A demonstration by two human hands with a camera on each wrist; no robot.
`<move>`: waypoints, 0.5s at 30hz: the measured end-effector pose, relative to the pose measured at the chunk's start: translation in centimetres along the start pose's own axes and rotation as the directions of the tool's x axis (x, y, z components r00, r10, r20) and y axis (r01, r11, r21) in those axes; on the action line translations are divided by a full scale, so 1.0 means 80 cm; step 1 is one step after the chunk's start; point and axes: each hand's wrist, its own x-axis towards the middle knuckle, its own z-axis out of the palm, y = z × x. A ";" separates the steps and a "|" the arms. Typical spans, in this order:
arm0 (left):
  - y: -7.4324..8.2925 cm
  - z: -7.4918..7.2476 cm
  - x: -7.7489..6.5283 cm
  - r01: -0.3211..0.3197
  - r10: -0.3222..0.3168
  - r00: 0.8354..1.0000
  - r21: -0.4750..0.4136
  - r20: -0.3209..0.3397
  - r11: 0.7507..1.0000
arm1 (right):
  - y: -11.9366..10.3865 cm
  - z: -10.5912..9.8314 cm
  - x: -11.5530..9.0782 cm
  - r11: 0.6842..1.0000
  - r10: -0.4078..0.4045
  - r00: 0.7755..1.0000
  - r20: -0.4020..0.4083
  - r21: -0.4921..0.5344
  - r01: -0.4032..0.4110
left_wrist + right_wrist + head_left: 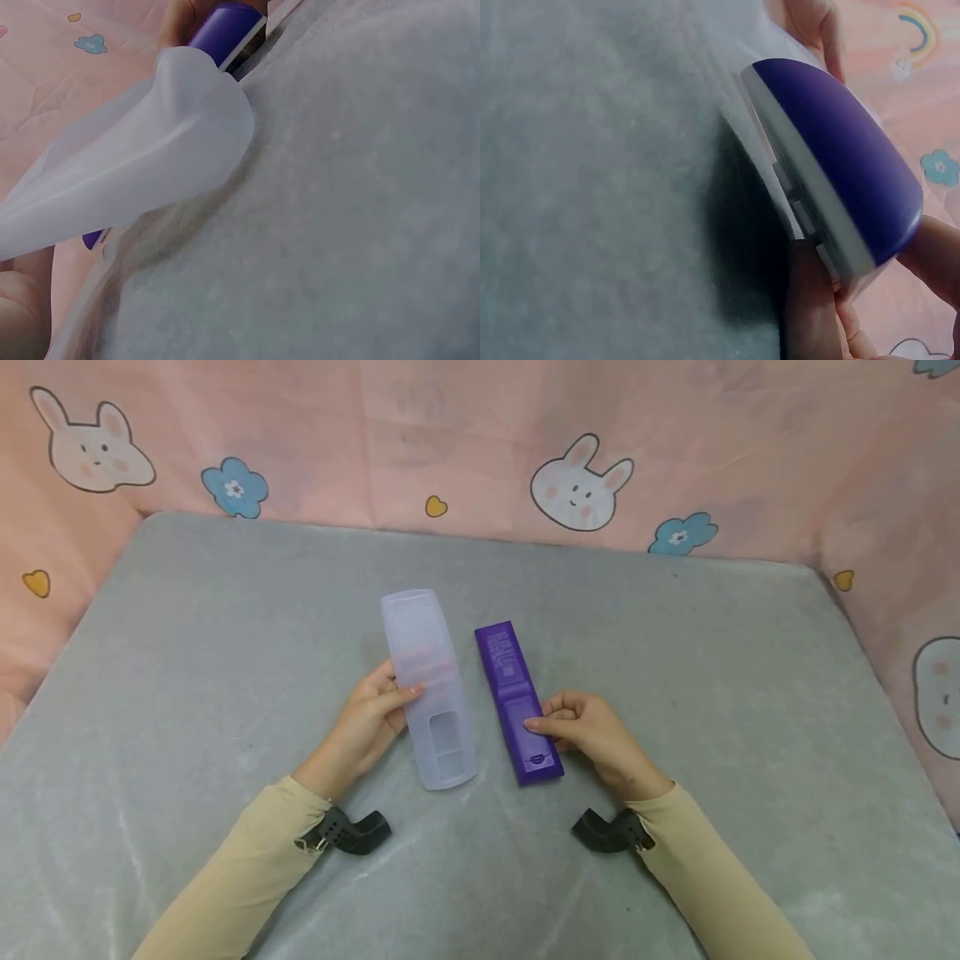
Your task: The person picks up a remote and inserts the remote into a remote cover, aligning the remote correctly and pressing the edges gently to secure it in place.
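Note:
In the head view my left hand [369,714] grips a translucent white silicone remote cover [420,635], thumb on top and fingers behind it. A rectangular opening shows near the cover's lower end. To its right, my right hand [592,731] pinches a purple remote control [504,664] along its right edge. The remote's back faces up, with its battery lid toward me. Cover and remote stand side by side with a narrow gap between. From the right wrist view, the remote's rounded purple end [840,150] and pale front edge show, held off the grey cloth.
A grey cloth [225,635] covers the table. Behind and at the sides hangs a pink curtain [465,435] printed with rabbits, flowers and hearts. Black wrist mounts [356,832] sit at both sleeve cuffs.

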 end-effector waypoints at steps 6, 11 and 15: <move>-0.001 -0.001 0.001 -0.001 0.001 1.000 -0.003 0.002 1.000 | 0.002 0.001 0.000 0.986 -0.014 0.999 0.052 0.169 0.005; -0.001 -0.002 0.001 -0.004 0.004 1.000 -0.003 0.005 1.000 | 0.004 0.005 0.001 0.973 -0.037 0.997 0.064 0.230 0.021; -0.002 -0.003 0.002 -0.001 0.001 1.000 -0.008 0.003 1.000 | 0.006 0.006 0.003 0.967 -0.047 0.996 0.079 0.254 0.025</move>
